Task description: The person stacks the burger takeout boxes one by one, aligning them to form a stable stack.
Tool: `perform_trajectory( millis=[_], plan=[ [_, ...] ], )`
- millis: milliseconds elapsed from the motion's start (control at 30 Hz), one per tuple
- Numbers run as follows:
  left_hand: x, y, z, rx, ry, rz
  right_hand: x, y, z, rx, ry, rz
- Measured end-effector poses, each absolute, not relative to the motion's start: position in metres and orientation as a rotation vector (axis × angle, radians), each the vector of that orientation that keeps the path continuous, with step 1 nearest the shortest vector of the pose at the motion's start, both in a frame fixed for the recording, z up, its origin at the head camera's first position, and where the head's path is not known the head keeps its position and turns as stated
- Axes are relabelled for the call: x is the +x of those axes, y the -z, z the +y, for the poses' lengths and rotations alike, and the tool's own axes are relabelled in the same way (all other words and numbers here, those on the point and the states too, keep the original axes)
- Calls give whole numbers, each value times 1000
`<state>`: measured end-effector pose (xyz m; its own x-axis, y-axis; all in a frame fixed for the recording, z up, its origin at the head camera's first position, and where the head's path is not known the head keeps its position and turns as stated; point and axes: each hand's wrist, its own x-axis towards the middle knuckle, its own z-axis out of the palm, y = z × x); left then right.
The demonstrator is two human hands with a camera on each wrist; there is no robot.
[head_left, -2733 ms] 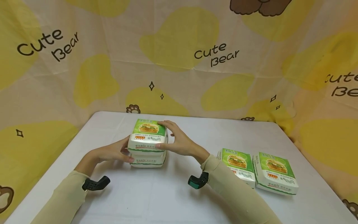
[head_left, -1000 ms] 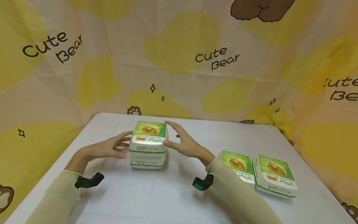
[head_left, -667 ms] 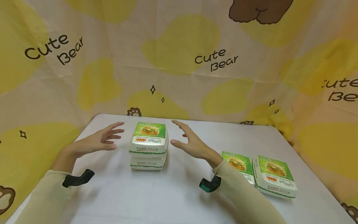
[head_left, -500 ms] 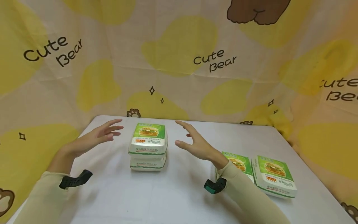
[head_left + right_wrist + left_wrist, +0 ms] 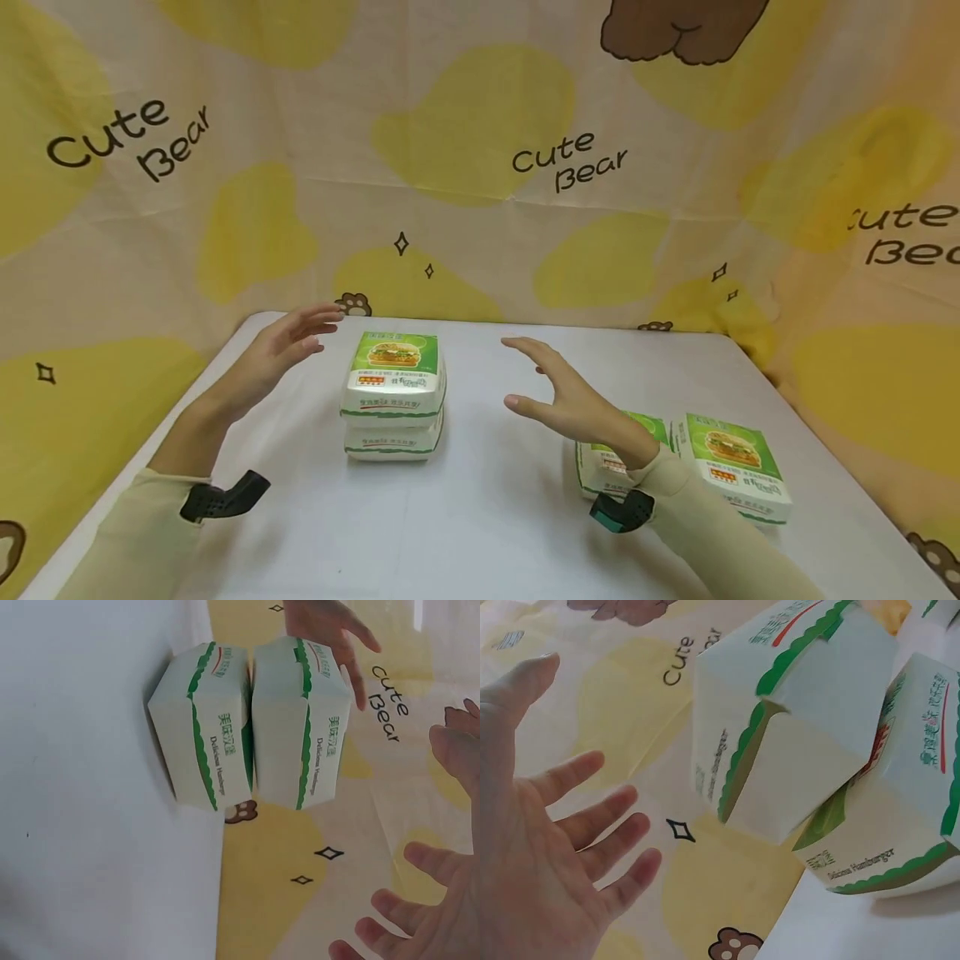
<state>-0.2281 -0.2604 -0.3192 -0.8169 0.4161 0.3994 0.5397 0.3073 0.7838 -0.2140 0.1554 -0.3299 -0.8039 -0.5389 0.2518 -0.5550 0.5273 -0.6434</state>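
Two white-and-green hamburger boxes stand stacked left of the table's middle: an upper box (image 5: 393, 379) sits squarely on a lower box (image 5: 392, 443). My left hand (image 5: 281, 346) hovers to the left of the stack, apart from it, fingers extended; the left wrist view shows its spread fingers (image 5: 604, 832) holding nothing. To the right of the stack, my right hand (image 5: 573, 392) hangs in the air with thumb and fingers apart and nothing between them. Both stacked boxes look closed, and in the right wrist view the upper box (image 5: 300, 724) rests against the lower box (image 5: 206, 727).
At the right of the white table (image 5: 450, 533) lie two more hamburger boxes side by side: a nearer-left box (image 5: 600, 475), partly hidden by my right forearm, and a right box (image 5: 735, 458). A yellow patterned cloth (image 5: 450, 125) hangs behind the table.
Earlier both hands held the stack, the left at its lower side, the right on the upper box. They let go and moved apart, left hand leftward and up, right hand rightward. The stack stays put.
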Motion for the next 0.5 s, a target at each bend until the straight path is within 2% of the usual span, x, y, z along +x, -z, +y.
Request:
perform_trajectory(
  millis=[500],
  plan=[
    [-230,325,-247,-898,1429,-2568,-201,330,211,897,-975,-2828]
  ],
)
